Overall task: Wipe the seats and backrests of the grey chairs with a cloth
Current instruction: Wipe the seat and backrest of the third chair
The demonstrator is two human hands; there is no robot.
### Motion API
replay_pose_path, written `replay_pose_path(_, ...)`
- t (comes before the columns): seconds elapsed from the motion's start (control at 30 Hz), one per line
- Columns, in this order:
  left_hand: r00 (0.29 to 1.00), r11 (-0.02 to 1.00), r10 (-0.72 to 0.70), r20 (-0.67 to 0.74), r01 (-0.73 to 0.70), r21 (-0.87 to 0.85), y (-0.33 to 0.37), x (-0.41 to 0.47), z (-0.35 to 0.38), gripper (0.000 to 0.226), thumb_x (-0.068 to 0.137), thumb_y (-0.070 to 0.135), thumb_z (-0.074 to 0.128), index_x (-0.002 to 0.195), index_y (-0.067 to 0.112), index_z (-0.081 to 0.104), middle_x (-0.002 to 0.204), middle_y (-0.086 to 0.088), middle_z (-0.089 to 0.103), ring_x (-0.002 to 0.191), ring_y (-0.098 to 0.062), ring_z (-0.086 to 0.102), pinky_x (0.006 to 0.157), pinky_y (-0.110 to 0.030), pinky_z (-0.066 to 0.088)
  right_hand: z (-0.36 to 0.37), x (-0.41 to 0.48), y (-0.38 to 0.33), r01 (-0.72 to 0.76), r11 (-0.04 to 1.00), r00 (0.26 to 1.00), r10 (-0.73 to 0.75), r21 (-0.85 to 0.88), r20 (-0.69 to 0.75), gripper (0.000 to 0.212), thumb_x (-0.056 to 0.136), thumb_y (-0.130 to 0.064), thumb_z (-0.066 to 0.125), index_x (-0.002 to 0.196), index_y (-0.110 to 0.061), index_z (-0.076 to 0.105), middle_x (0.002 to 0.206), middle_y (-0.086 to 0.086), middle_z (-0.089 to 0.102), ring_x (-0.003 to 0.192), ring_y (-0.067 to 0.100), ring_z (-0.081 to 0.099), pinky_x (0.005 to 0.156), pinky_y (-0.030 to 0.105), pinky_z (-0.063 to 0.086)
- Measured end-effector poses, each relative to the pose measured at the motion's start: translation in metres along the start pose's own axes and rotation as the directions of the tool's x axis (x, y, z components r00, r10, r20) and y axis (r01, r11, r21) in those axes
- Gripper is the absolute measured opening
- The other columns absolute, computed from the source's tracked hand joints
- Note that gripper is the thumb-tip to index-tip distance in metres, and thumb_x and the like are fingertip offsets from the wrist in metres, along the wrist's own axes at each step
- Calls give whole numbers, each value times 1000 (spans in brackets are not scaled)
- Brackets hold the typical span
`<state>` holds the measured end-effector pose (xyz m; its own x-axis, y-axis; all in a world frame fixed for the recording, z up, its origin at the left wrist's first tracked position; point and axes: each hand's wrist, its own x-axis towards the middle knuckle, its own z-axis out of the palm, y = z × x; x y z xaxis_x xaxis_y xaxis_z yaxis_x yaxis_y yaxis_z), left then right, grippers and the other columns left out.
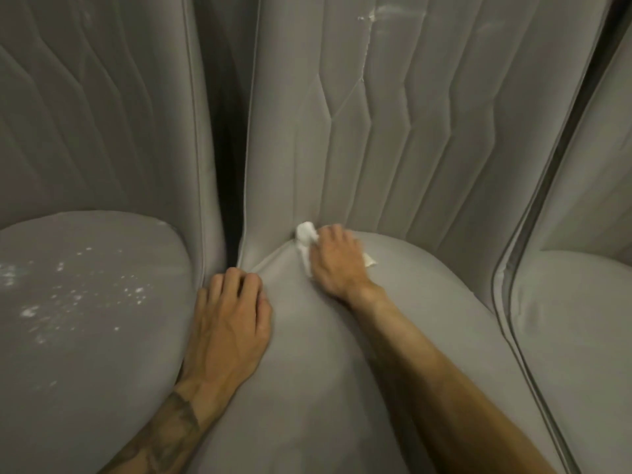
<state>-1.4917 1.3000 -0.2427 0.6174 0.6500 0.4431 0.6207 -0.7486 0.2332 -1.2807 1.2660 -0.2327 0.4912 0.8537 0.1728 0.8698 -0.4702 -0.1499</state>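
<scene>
Beside the backrest (393, 148) crease, cloth (305, 234) mostly under right hand (337, 258), fingers curled round it; left hand (229, 323) fingers clawed into seat (307, 371).

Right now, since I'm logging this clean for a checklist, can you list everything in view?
grey upholstered chairs: three, grey, side by side across the view; the right one is cut off by the edge.
white specks: many, white, scattered on the left chair's seat.
pale smear: one, whitish, high on the middle chair's backrest.
white crumpled cloth: one, white, in the crease where the middle seat meets its backrest.
left hand: one, rests on the middle seat's left edge, fingers bent.
right hand: one, holds the cloth against the crease.
</scene>
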Motion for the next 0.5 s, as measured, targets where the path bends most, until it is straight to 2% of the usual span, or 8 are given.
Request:
replay_pose_path(0.07, 1000, 1000, -13, 1, 13, -20, -2, -1, 1, 18, 99, 26, 44, 92, 13, 55, 98, -12, 55, 86, -32, 48, 77, -53, 45, 9, -12, -39, 187, 979, 982, -188, 78, 9, 32, 100, -31, 40, 119, -9, 52, 121, 14, 54, 106, 36, 49, 88, 45, 34)
replay_pose_path(0.13, 1000, 1000, -6, -8, 6, -30, -4, -1, 2, 19, 99, 26, 42, 92, 13, 55, 98, -12, 55, 85, -31, 48, 76, -52, 45, 4, -21, -36, 294, 953, 956, -295, 70, -2, 32, 99, -34, 40, 119, -11, 52, 121, 11, 55, 106, 33, 49, 88, 45, 34)
replay_pose_path(0.2, 1000, 1000, -2, -12, 2, -18, -5, -1, 2, 18, 99, 26, 42, 91, 14, 53, 98, -12, 54, 86, -33, 47, 76, -53, 44, -4, -16, -5, 255, 967, 967, -256, 19, 8, 33, 100, -33, 42, 124, -12, 52, 127, 11, 53, 112, 34, 49, 92, 45, 35)
replay_pose_path(0.3, 1000, 1000, -11, -7, 11, -11, -5, -3, 0, 18, 100, 27, 41, 91, 16, 51, 98, -10, 52, 86, -32, 46, 76, -53, 44, -11, -1, 35, -85, 996, 996, 84, -39, -22, 32, 103, -32, 38, 124, -11, 50, 130, 13, 50, 119, 36, 47, 98, 45, 34)
replay_pose_path(0.33, 1000, 1000, -13, -7, 13, -5, -5, -3, -1, 17, 100, 27, 41, 91, 16, 51, 97, -10, 52, 85, -31, 45, 76, -53, 44, -10, 1, 27, -131, 991, 991, 130, -38, -23, 31, 103, -30, 37, 123, -10, 50, 129, 14, 50, 119, 36, 46, 97, 45, 33)
replay_pose_path(0.43, 1000, 1000, -16, -9, 16, -7, -5, -2, 0, 17, 99, 26, 43, 90, 16, 52, 96, -10, 52, 85, -31, 45, 75, -54, 45, 7, -3, -27, 29, 999, 1000, -29, 36, 0, 29, 101, -28, 39, 121, -10, 51, 124, 14, 52, 112, 37, 48, 91, 45, 34)
replay_pose_path(0.5, 1000, 1000, -12, -12, 11, -25, -7, -3, 1, 17, 99, 26, 42, 91, 15, 53, 96, -10, 52, 84, -31, 46, 75, -54, 46, 8, -10, -34, 140, 989, 990, -139, 41, -10, 29, 101, -28, 41, 122, -11, 51, 124, 12, 52, 111, 35, 49, 89, 44, 33)
